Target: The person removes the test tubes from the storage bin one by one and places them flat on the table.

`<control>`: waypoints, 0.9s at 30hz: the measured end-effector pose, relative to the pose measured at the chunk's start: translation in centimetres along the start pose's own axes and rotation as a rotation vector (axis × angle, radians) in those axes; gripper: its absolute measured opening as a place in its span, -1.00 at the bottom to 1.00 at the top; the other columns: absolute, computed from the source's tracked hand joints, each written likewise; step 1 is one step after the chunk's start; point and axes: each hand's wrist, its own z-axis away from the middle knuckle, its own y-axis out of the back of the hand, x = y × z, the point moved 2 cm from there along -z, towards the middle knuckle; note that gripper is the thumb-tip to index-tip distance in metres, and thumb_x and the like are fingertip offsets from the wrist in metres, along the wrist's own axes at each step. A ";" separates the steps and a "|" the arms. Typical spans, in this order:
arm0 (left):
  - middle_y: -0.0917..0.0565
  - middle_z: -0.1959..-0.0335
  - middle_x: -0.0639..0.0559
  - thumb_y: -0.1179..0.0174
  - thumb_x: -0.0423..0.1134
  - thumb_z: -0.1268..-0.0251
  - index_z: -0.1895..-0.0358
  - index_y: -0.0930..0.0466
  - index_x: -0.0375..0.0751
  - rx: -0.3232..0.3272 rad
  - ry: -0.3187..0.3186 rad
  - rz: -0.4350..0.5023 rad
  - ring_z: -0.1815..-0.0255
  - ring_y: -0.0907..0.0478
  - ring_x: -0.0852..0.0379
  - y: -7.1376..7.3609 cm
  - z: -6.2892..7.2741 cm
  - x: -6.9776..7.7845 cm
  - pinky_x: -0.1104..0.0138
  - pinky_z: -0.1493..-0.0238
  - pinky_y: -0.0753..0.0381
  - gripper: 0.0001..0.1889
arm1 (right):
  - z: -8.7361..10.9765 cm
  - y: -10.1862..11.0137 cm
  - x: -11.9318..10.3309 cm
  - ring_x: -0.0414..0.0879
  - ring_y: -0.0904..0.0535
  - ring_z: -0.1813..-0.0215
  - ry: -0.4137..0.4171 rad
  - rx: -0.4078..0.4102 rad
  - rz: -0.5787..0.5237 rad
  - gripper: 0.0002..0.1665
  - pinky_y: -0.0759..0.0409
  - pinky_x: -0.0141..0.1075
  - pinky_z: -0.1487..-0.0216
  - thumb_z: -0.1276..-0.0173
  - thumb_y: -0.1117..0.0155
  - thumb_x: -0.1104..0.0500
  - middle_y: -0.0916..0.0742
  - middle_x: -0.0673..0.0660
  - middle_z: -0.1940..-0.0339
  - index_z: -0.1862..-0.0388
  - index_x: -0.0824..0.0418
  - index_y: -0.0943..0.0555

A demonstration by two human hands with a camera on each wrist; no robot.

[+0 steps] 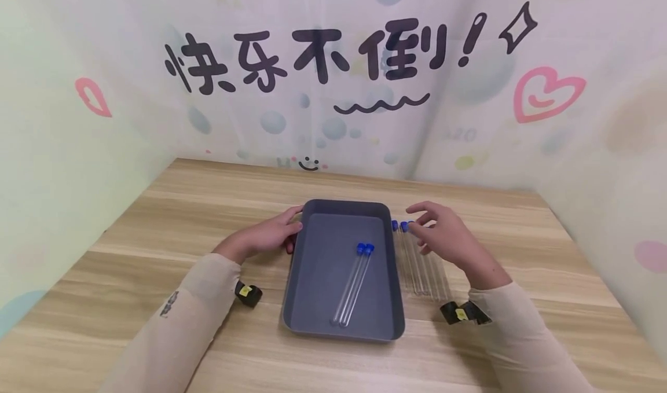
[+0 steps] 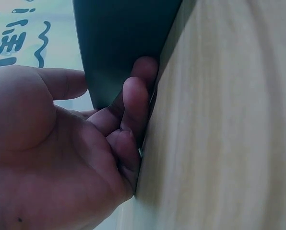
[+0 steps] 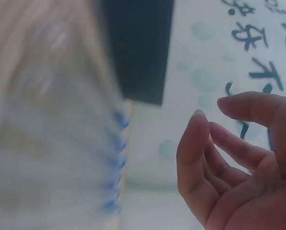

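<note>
A dark grey rectangular tray [image 1: 292,283] stands on the wooden table. Two clear test tubes with blue caps [image 1: 351,286] lie slantwise side by side inside it. My left hand [image 1: 268,232] rests against the tray's left side. In the left wrist view its thumb [image 2: 68,84] meets the tray edge and loosely bent fingers touch the outer wall low down. Over the capped ends of several more test tubes [image 1: 424,271], laid in a row right of the tray, hovers my right hand [image 1: 445,234]. Its fingers are loosely bent with a gap to the thumb, holding nothing.
The wooden table [image 1: 172,219] reaches back to a printed cloth backdrop [image 1: 323,132] with writing and drawings. Black wrist devices [image 1: 249,294] are strapped at both sleeves. In the right wrist view the tube row appears blurred, with blue caps [image 3: 115,184] lined up.
</note>
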 end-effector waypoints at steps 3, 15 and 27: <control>-0.55 0.36 -0.09 0.31 -0.13 -0.68 -0.64 0.22 0.03 -0.001 -0.009 -0.007 0.31 -0.55 0.04 0.1 0.0 -0.1 0.28 0.01 -0.49 -0.41 | -0.3 -0.9 -1.5 0.07 -0.65 0.37 0.032 -0.012 -0.029 -0.51 -0.72 -0.16 0.34 -0.46 -0.20 0.22 -0.64 0.38 0.06 -0.34 0.27 -0.45; -0.55 0.38 -0.09 0.30 -0.14 -0.67 -0.64 0.21 0.03 0.000 -0.016 -0.001 0.33 -0.55 0.04 0.1 0.1 0.0 0.27 0.02 -0.49 -0.41 | -1.0 -3.7 -4.9 -0.04 -0.66 0.46 0.081 -0.073 -0.033 -0.55 -0.73 -0.15 0.34 -0.45 -0.20 0.24 -0.67 0.40 0.07 -0.30 0.24 -0.48; -0.54 0.35 -0.08 0.30 -0.17 -0.67 -0.63 0.17 0.04 -0.007 -0.038 0.018 0.34 -0.52 0.04 0.0 0.1 -0.1 0.29 0.12 -0.50 -0.42 | -1.7 -6.5 -7.2 -0.04 -0.67 0.39 0.052 -0.184 -0.013 -0.55 -0.73 -0.05 0.25 -0.47 -0.20 0.19 -0.68 0.29 0.00 -0.31 0.17 -0.49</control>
